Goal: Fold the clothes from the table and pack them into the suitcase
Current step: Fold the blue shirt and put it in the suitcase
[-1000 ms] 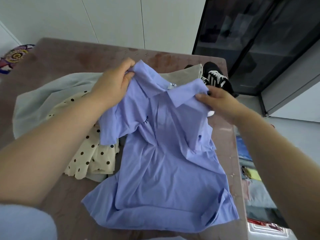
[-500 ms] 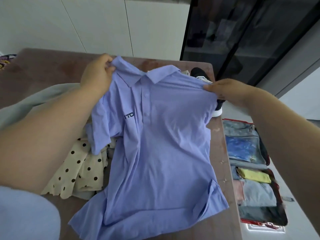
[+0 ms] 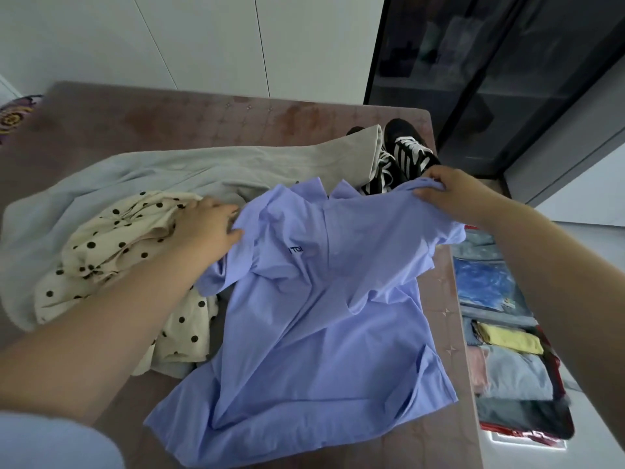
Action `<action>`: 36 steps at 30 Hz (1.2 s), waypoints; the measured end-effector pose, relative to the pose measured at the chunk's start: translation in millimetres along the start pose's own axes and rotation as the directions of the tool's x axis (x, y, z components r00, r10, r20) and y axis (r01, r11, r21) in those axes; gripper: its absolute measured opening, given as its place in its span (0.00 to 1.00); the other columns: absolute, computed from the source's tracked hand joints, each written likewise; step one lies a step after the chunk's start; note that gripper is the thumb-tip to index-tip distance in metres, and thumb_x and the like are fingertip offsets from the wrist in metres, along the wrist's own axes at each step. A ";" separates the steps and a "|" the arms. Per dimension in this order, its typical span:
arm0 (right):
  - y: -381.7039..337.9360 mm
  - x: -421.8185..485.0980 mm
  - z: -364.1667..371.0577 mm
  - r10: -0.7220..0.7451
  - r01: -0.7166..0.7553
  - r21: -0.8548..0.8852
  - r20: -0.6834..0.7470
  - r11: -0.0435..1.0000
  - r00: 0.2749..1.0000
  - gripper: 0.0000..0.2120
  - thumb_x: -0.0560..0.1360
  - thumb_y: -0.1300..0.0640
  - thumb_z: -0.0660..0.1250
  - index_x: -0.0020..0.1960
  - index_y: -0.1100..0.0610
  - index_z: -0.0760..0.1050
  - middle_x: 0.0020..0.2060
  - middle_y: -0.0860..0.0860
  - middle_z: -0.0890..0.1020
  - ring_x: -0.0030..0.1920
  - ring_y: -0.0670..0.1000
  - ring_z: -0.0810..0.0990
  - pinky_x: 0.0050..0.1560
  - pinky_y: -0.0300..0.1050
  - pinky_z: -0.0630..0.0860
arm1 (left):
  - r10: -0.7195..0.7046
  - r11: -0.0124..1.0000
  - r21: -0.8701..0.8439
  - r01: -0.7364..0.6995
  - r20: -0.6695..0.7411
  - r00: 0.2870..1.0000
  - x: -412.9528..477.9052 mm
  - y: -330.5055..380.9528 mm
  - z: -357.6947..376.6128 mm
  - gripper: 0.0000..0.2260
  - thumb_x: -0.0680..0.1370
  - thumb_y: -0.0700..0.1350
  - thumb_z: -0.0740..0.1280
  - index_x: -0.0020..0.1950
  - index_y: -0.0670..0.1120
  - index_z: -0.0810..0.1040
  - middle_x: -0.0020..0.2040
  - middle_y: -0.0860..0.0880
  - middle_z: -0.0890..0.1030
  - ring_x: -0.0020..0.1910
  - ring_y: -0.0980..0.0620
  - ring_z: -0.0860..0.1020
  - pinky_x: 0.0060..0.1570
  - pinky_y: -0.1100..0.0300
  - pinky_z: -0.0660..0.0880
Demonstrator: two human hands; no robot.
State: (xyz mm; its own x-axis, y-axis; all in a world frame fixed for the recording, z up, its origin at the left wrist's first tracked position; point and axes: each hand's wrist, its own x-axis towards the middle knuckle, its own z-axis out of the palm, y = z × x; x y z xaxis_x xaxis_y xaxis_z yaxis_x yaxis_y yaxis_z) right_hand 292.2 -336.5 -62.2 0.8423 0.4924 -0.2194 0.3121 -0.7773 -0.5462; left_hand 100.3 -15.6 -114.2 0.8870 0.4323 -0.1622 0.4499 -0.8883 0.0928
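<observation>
**Blue polo shirt spread on the counter, held at both shoulders**

A blue polo shirt (image 3: 321, 316) is laid front-up on the brown counter (image 3: 169, 120), with its collar toward 12 o'clock and its hem toward 6 o'clock. Small dark lettering is seen on the chest. The lower part lies flat on the counter, while the shoulder at 2 o'clock is lifted off the surface.

That raised shoulder is gripped by the right hand (image 3: 446, 191), whose fingers are curled over the cloth. The left hand (image 3: 206, 228) is placed at 10 o'clock of the shirt, with its fingers fairly straight, resting on a cream polka-dot garment (image 3: 111, 245) and touching the edge of the shirt's other shoulder. Whether cloth is pinched there cannot be told.

The polka-dot garment is bunched at 9 o'clock of the shirt and is partly overlapped by the shirt's sleeve. Beneath and beyond it, toward 11 o'clock, a pale grey garment (image 3: 203, 167) is spread across the counter. A pair of black-and-white shoes (image 3: 409, 150) is seen at 1 o'clock, just beyond the collar, near the counter's far corner.

An open suitcase (image 3: 527, 436) with a red rim is set on the floor at 3 to 4 o'clock, just beside the counter's edge. Folded items are packed in it, among them a yellow piece (image 3: 507, 340) and a grey piece (image 3: 514, 374).
</observation>
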 end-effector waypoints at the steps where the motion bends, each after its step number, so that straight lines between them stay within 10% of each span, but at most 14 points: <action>1: -2.0 -1.7 2.2 0.001 0.000 -0.044 0.016 0.999 1.000 0.07 0.77 0.55 0.63 0.42 0.55 0.69 0.35 0.49 0.72 0.41 0.53 0.70 0.36 0.42 0.64 | 0.022 1.000 -0.007 -0.023 -0.040 0.999 -3.0 3.1 -0.6 0.24 0.74 0.57 0.66 0.67 0.51 0.71 0.64 0.43 0.71 0.62 0.40 0.68 0.61 0.48 0.66; 8: -1.2 -19.3 -6.9 -0.063 0.070 -0.010 0.336 0.997 0.940 0.21 0.71 0.57 0.72 0.62 0.48 0.73 0.54 0.47 0.79 0.54 0.49 0.76 0.56 0.46 0.71 | 0.041 0.974 0.223 -0.040 0.000 0.999 -38.9 21.2 10.3 0.26 0.68 0.56 0.68 0.65 0.51 0.72 0.62 0.45 0.70 0.63 0.43 0.64 0.62 0.51 0.59; 13: -10.6 -24.0 1.3 0.036 -0.036 0.006 -0.229 0.999 0.973 0.22 0.72 0.66 0.64 0.65 0.59 0.70 0.61 0.59 0.74 0.60 0.60 0.72 0.57 0.47 0.67 | -0.038 0.963 -0.268 0.008 -0.108 0.993 -43.7 14.1 -6.6 0.09 0.74 0.42 0.66 0.35 0.41 0.76 0.45 0.46 0.76 0.47 0.43 0.74 0.43 0.56 0.67; 17: -50.6 -48.6 50.5 -0.176 0.148 -0.138 -0.218 0.979 0.960 0.16 0.72 0.61 0.63 0.59 0.58 0.75 0.59 0.58 0.74 0.60 0.61 0.70 0.59 0.43 0.62 | -0.242 0.773 -0.565 0.289 0.160 0.957 -30.9 7.9 -40.5 0.12 0.77 0.41 0.62 0.33 0.44 0.71 0.32 0.45 0.72 0.35 0.46 0.70 0.31 0.59 0.63; 21: -112.4 -83.1 110.8 -0.255 0.226 0.252 0.090 0.941 0.963 0.08 0.74 0.57 0.67 0.53 0.54 0.79 0.55 0.52 0.77 0.51 0.48 0.74 0.48 0.32 0.64 | -0.239 0.551 -0.710 0.438 0.368 0.899 -38.4 4.9 -60.2 0.09 0.77 0.36 0.59 0.38 0.43 0.72 0.37 0.43 0.74 0.34 0.47 0.71 0.31 0.61 0.65; 26: -177.5 -116.2 165.7 -0.115 -0.104 0.659 0.281 0.745 0.953 0.30 0.69 0.48 0.74 0.65 0.53 0.64 0.57 0.45 0.72 0.46 0.36 0.75 0.42 0.29 0.70 | -0.089 0.434 -0.770 0.467 0.479 0.873 -55.6 18.7 -64.8 0.08 0.79 0.36 0.57 0.50 0.41 0.75 0.48 0.41 0.76 0.45 0.46 0.74 0.41 0.55 0.71; 31: -167.9 -108.3 166.3 0.034 -0.189 0.742 0.219 0.644 0.975 0.11 0.76 0.63 0.60 0.58 0.59 0.73 0.43 0.47 0.79 0.35 0.44 0.78 0.34 0.33 0.71 | 0.102 0.290 -0.817 0.499 0.544 0.833 -65.5 27.7 -79.7 0.08 0.80 0.38 0.55 0.46 0.43 0.72 0.44 0.42 0.78 0.36 0.48 0.81 0.34 0.58 0.80; 36: -139.0 -86.4 149.3 0.063 -0.192 0.748 0.198 0.636 0.978 0.15 0.77 0.63 0.55 0.57 0.55 0.77 0.49 0.53 0.81 0.50 0.54 0.80 0.53 0.47 0.79 | 0.163 0.917 -0.389 -0.091 0.157 0.974 -30.0 12.8 -56.2 0.23 0.77 0.39 0.61 0.71 0.51 0.64 0.68 0.46 0.68 0.63 0.43 0.72 0.60 0.53 0.70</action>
State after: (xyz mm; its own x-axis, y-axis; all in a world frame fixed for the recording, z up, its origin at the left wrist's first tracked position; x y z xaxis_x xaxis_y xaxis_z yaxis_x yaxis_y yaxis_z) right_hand 110.4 -212.5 -87.9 0.7563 0.5104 -0.4093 -0.2923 -0.2961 -0.9093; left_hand 85.4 -31.2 -53.0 0.9210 0.2525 -0.2967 0.3726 -0.7934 0.4814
